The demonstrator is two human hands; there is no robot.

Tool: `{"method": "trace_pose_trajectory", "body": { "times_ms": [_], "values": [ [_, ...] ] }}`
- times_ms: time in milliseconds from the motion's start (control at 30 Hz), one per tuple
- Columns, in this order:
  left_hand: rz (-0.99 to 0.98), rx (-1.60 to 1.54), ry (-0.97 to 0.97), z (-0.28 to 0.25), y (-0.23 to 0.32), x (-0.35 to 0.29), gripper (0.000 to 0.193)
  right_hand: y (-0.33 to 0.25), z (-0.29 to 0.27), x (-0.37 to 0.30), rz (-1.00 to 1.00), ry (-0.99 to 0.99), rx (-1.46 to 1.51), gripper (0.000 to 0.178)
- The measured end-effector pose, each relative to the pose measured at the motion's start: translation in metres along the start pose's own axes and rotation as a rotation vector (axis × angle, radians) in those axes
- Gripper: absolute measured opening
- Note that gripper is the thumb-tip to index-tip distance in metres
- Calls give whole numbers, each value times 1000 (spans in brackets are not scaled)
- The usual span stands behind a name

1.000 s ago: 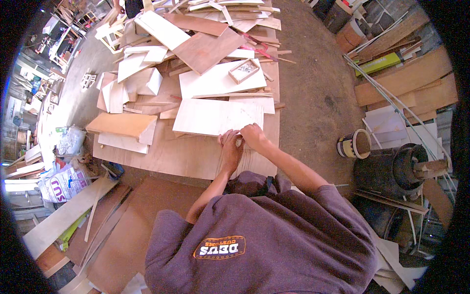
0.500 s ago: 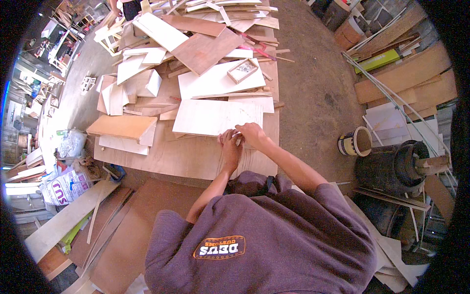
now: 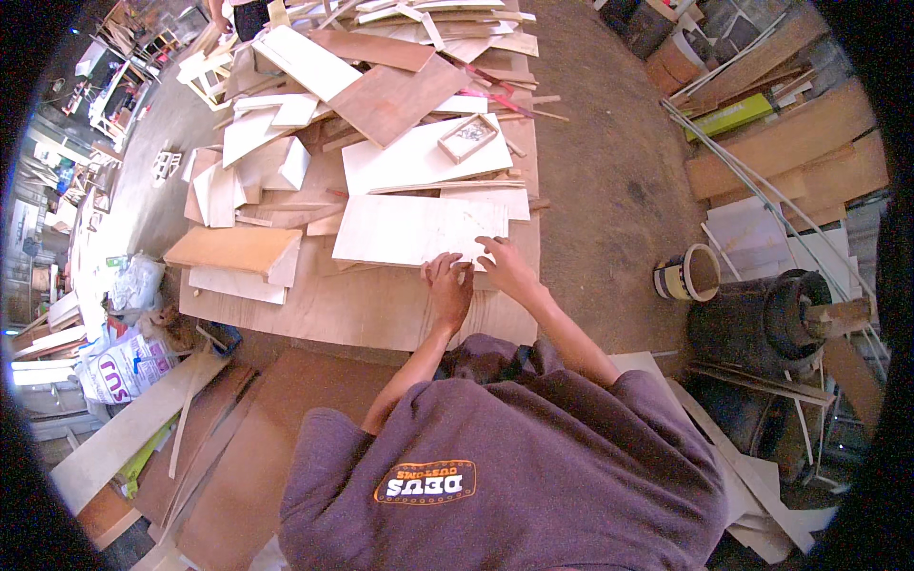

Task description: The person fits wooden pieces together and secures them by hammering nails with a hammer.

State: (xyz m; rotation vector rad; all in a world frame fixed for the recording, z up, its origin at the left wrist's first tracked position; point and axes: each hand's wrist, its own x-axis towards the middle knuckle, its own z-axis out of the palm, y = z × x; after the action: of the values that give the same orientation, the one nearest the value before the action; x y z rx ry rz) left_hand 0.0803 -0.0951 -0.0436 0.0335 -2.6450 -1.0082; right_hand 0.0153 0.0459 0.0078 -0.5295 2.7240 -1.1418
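A pale rectangular board [image 3: 400, 228] lies on the near part of the plywood-topped table. My left hand [image 3: 449, 285] rests at its near edge, fingers bent over the top, the thumb side closed on something too small to make out. Close beside it, my right hand [image 3: 508, 266] hovers at the board's near right corner, its thumb and fingers apart and holding nothing visible. Small dark marks dot the board beyond my fingers. Farther back, a shallow wooden box [image 3: 468, 139] of small loose pieces sits on another white board [image 3: 381, 167].
Wood offcuts [image 3: 390, 100] pile over the table's far part. An orange-brown panel [image 3: 233, 246] lies at its left. A bucket [image 3: 700, 272] and a black drum [image 3: 762, 319] stand to the right. Sheets and a printed sack [image 3: 124, 366] are at left. Another person [image 3: 249, 17] stands far back.
My right hand has drawn apart from my left, shifting slightly right, and its fingers have spread. My left hand stays at the board's near edge.
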Motion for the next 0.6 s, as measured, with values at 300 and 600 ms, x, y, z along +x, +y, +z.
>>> {"method": "trace_pose_trajectory", "body": {
  "times_ms": [300, 600],
  "values": [
    [30, 44, 5, -1, 1, 8, 20, 1, -13, -35, 156, 96, 67, 32],
    [35, 55, 90, -3, 10, 8, 15, 10, -3, -81, 325, 227, 76, 27]
  ]
}}
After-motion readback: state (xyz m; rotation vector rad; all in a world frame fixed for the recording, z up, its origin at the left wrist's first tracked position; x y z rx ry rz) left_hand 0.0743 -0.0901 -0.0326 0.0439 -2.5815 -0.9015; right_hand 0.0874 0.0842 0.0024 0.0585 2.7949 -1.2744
